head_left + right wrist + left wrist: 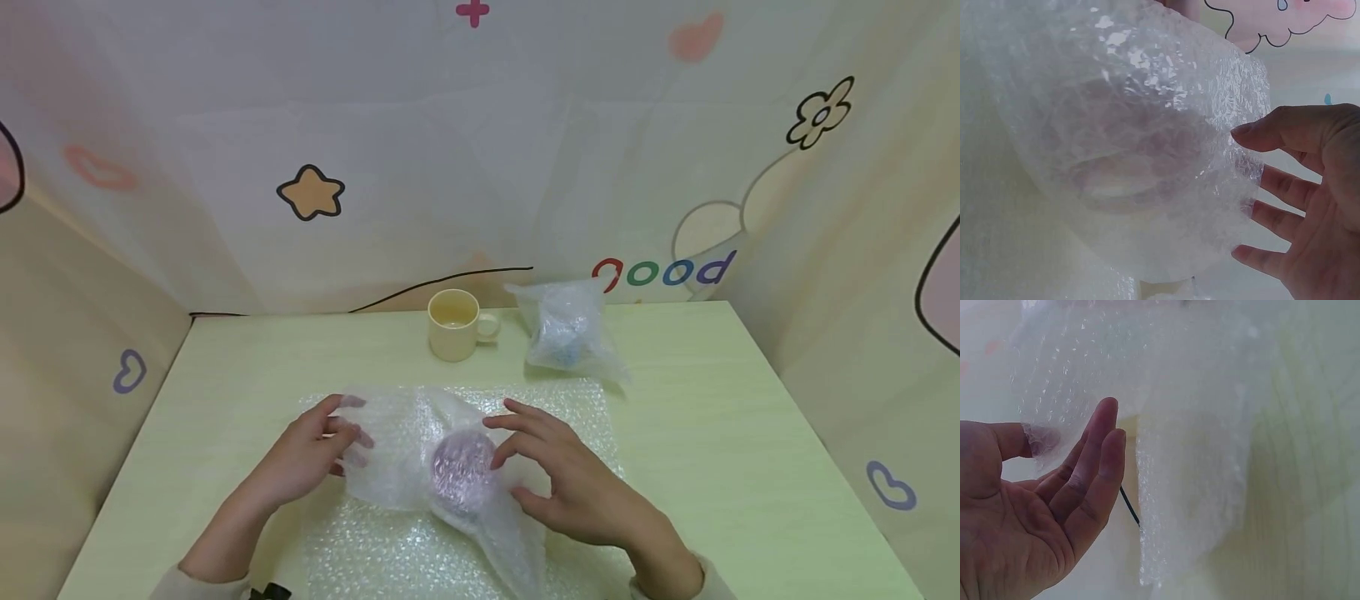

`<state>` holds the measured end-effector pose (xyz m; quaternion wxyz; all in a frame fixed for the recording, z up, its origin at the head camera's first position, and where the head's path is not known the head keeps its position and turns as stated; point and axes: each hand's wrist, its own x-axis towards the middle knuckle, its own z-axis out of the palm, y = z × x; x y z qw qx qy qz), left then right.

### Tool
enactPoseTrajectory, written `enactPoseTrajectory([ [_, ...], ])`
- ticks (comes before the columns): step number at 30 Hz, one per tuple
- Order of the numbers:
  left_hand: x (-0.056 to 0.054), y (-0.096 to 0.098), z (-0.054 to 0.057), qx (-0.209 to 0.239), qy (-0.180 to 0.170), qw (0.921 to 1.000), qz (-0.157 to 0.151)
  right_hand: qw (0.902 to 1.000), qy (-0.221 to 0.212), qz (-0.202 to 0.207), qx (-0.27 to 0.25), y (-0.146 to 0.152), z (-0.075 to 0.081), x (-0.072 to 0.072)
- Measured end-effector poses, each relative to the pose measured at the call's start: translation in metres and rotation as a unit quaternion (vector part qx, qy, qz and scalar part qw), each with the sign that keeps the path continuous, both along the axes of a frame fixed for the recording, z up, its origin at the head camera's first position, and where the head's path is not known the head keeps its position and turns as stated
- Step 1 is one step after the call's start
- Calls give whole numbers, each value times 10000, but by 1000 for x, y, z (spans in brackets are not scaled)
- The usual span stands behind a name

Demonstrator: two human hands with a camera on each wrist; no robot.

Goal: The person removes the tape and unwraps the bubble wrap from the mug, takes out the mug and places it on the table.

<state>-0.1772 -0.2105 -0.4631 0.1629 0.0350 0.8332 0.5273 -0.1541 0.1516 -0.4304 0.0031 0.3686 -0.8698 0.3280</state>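
Between spread left grip [309,454] and spread right grip [561,479], the purple bundle [461,475] slants lengthwise, its tail [513,537] pointing near-right.

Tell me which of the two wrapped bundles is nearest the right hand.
The purplish bundle, between the left hand and right hand, over the flat bubble-wrap sheet. The other bundle, showing pale blue, sits farther back beside the yellow mug.
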Motion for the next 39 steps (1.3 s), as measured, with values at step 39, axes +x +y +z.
enactPoseTrajectory([
  [39, 0, -10, -11, -279, -19, 9996, 107, 9945, -557, -462, -753, 82, 6, 23],
])
